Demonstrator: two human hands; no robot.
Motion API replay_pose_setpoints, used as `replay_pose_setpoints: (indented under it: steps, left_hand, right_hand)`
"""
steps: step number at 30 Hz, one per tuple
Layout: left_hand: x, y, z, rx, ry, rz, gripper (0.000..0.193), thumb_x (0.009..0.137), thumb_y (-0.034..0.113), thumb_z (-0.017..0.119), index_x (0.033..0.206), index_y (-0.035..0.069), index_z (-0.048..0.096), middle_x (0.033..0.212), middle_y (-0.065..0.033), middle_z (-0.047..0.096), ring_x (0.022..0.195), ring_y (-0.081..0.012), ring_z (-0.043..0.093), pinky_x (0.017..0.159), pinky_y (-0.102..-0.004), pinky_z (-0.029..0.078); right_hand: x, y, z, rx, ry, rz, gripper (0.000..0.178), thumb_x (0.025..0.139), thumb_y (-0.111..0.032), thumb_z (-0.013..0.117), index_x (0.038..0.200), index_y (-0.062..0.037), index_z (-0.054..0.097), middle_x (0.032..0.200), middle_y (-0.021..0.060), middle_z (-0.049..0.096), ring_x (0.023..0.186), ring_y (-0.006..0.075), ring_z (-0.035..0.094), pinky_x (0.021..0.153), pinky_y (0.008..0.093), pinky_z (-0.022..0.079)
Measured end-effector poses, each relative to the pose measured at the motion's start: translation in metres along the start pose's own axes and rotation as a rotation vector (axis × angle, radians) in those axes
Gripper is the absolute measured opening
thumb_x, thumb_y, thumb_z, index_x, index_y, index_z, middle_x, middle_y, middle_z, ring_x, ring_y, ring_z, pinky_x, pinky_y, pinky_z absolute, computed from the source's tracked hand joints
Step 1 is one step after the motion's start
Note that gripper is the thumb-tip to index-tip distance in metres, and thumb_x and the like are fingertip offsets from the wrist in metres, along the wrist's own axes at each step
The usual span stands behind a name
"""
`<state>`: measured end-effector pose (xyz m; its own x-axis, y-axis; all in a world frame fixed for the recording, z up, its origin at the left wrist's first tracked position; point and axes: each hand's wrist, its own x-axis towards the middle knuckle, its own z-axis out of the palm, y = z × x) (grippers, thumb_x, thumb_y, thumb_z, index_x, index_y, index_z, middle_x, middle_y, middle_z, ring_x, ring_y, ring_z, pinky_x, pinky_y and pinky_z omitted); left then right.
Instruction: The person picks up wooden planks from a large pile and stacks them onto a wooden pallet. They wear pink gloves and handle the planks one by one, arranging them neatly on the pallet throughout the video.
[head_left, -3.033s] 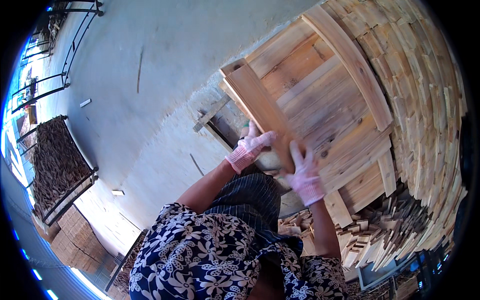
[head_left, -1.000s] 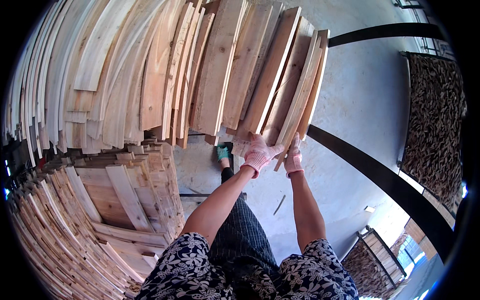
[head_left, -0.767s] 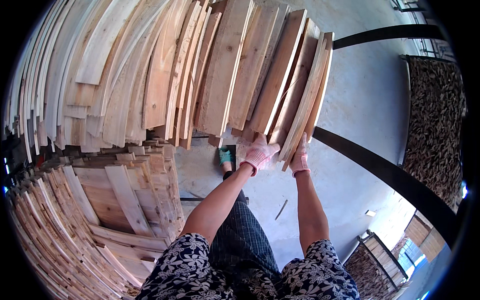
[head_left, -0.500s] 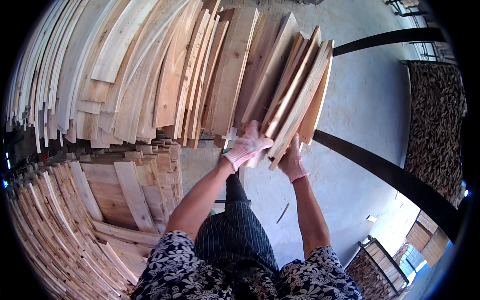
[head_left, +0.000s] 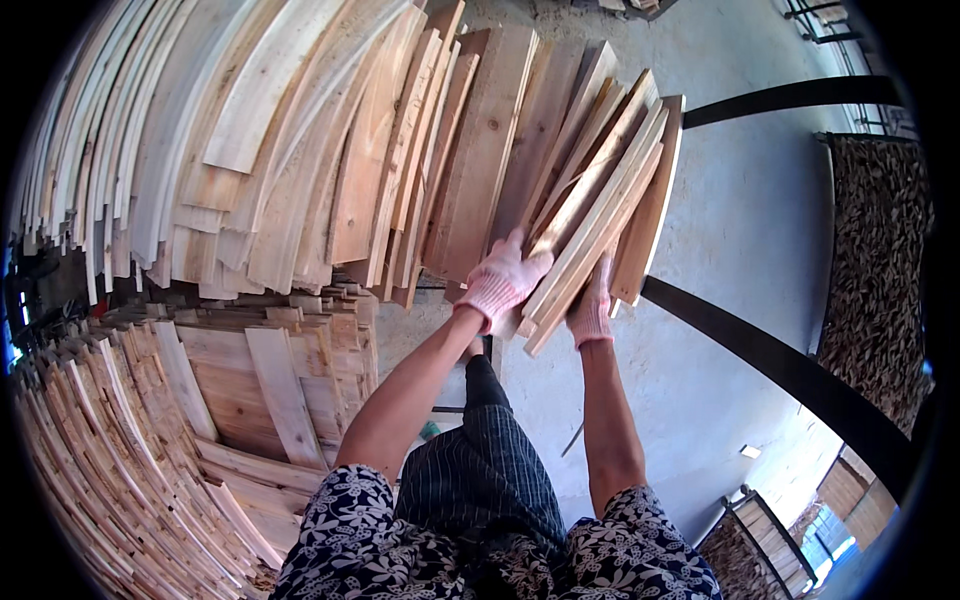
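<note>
Several narrow wooden boards (head_left: 597,215) lean together at the right end of a long row of upright planks, their near ends tilted toward me. My left hand (head_left: 503,282), in a pink knitted glove, closes on the left side of these boards near their lower ends. On their right side is my right hand (head_left: 592,312), gloved alike, its fingers partly hidden behind the boards as it grips them. Just right of that hand stands another board (head_left: 652,205), apart from the bundle. A wide knotted plank (head_left: 490,140) leans to the left of my left hand.
Stacked planks (head_left: 270,150) fill the far left, and more piled boards (head_left: 225,385) lie at the near left. A black metal bar (head_left: 770,345) crosses the right side above the grey floor (head_left: 735,220). Beyond it stands a crate of wood pieces (head_left: 880,260).
The near ends of the narrow boards have swung slightly toward me, and a gap has opened between them and the rightmost board. My right hand now sits further up against them.
</note>
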<state>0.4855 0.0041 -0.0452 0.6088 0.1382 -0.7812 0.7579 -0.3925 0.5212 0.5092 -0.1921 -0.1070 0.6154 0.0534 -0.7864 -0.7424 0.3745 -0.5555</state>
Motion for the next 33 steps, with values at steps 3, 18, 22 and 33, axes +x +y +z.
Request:
replay_pose_setpoints:
  steps: [3, 18, 22, 33]
  left_hand:
    - [-0.045, -0.025, 0.0, -0.111, 0.048, 0.129, 0.088, 0.09, 0.061, 0.06, 0.159, 0.013, 0.035, 0.151, -0.0286, 0.047, 0.137, -0.0441, 0.049, 0.115, -0.0491, 0.042]
    - [-0.257, -0.069, -0.011, 0.051, -0.215, 0.154, 0.101, 0.087, 0.05, 0.07, 0.165, 0.031, 0.01, 0.144, -0.0294, 0.043, 0.121, -0.0436, 0.062, 0.098, -0.0487, 0.053]
    - [-0.321, -0.076, -0.028, -0.013, -0.201, 0.129, 0.098, 0.087, 0.048, 0.07, 0.165, 0.038, 0.011, 0.138, -0.028, 0.047, 0.111, -0.044, 0.066, 0.092, -0.0497, 0.056]
    - [-0.543, -0.25, 0.062, -0.404, 0.659, 0.131, 0.098, 0.088, 0.051, 0.069, 0.166, 0.029, 0.014, 0.137, -0.032, 0.044, 0.12, -0.0489, 0.059, 0.105, -0.0493, 0.05]
  right_hand:
    - [-0.035, 0.039, -0.047, -0.231, -0.161, -0.096, 0.077, 0.1, -0.065, 0.052, 0.156, -0.0153, 0.039, 0.152, 0.0102, 0.05, 0.135, 0.0261, 0.052, 0.112, 0.0448, 0.045]
    - [-0.171, 0.062, -0.043, 0.082, -0.293, 0.144, 0.089, 0.098, -0.076, 0.04, 0.16, -0.0127, 0.033, 0.153, 0.0149, 0.048, 0.132, 0.035, 0.053, 0.114, 0.0483, 0.045]
    - [-0.228, 0.055, 0.004, -0.1, -0.318, 0.117, 0.092, 0.098, -0.077, 0.039, 0.159, -0.0091, 0.033, 0.151, 0.0166, 0.048, 0.133, 0.034, 0.052, 0.114, 0.0463, 0.045]
    - [-0.401, 0.18, 0.105, -0.614, -0.888, 0.163, 0.092, 0.099, -0.077, 0.036, 0.156, -0.0049, 0.037, 0.148, 0.0152, 0.051, 0.13, 0.0295, 0.053, 0.113, 0.0425, 0.045]
